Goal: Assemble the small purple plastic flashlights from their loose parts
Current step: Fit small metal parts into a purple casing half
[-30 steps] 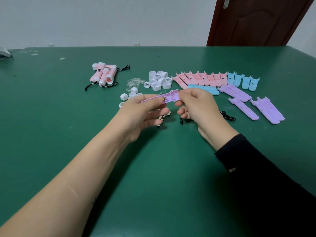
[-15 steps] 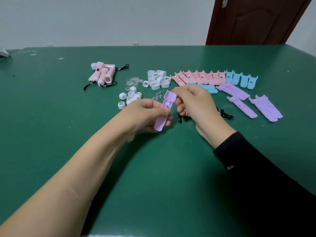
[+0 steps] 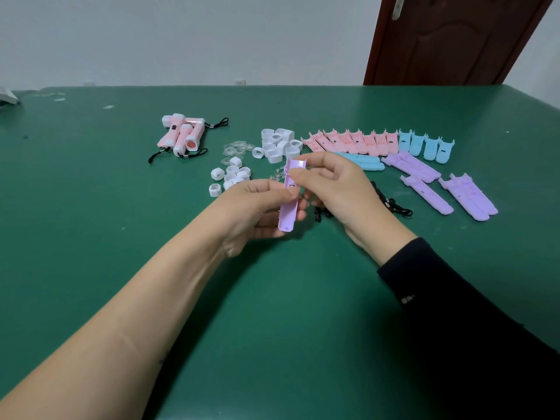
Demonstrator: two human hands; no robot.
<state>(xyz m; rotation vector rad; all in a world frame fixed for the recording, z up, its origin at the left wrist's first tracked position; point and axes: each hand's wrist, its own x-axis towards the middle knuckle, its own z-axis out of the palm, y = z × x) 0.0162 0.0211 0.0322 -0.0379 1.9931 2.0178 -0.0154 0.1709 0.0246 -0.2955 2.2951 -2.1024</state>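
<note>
A purple flashlight shell half (image 3: 288, 212) stands nearly upright above the green table (image 3: 272, 298), its wide head end up. My left hand (image 3: 257, 207) grips its lower body, thumb across the front. My right hand (image 3: 330, 184) pinches its upper part just under the head. More purple shell halves (image 3: 468, 197) lie to the right. White caps, both small (image 3: 231, 175) and large (image 3: 278, 144), clear lenses (image 3: 238, 150) and black lanyards (image 3: 394, 204) lie behind my hands.
Three assembled pink flashlights (image 3: 183, 136) lie at the back left. A row of pink shell halves (image 3: 351, 140) and blue shell halves (image 3: 425, 145) runs along the back right. A brown door (image 3: 448, 40) stands beyond the table.
The purple shell half has swung from lying level between my hands to standing nearly upright. Both hands kept hold of it throughout.
</note>
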